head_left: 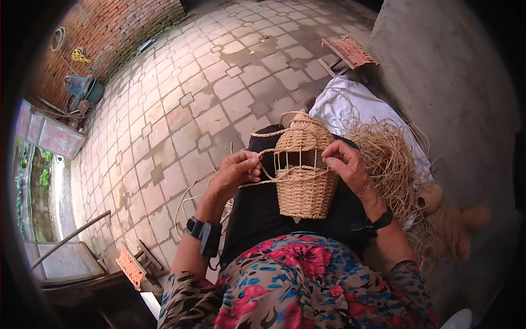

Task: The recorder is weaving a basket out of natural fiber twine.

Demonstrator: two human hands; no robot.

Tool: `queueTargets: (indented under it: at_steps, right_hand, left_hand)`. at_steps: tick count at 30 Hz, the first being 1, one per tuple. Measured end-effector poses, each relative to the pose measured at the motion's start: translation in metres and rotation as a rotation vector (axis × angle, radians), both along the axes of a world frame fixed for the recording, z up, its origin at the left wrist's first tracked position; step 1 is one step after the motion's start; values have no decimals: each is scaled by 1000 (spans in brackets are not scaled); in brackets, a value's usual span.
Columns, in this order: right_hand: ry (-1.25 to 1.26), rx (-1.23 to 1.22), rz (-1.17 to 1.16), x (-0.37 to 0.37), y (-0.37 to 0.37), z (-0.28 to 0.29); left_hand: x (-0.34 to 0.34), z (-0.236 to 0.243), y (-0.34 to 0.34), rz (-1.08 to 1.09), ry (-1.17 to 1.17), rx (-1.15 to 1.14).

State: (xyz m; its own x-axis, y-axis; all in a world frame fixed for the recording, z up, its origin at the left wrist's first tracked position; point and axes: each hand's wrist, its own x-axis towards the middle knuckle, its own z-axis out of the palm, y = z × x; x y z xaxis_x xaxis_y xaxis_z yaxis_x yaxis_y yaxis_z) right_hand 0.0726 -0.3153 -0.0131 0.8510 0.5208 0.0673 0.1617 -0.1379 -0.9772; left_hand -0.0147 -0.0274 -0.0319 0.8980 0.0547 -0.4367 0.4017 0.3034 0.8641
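A small woven straw basket rests on my lap, over black trousers. Its lower half and upper part are tightly woven, with bare upright stakes showing in a gap between them. My left hand pinches a straw strand that runs to the basket's left side. My right hand grips the basket's right edge at the open gap. Both wrists carry black bands.
A heap of loose straw fibre lies on a white cloth to my right, with rolls of twine beside it. Two low red stools stand on the paved yard. A brick wall runs at the far left.
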Motion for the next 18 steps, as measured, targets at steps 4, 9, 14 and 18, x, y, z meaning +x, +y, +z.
queueTargets:
  at_steps: [4,9,14,18]
  right_hand:
    - [17,-20,9,3,3,5]
    - [265,199,-35,7,0,-3]
    - [165,100,-9,5,3,1]
    - [-272,-109,88,-2,10,5]
  left_hand:
    - [17,-16,-12,-129,-40,-130]
    - [21,-14,-37,-153,-206,527]
    - [30,-6,-47,-106,-66,573]
    - [36,-2,-66,-67,-208,870]
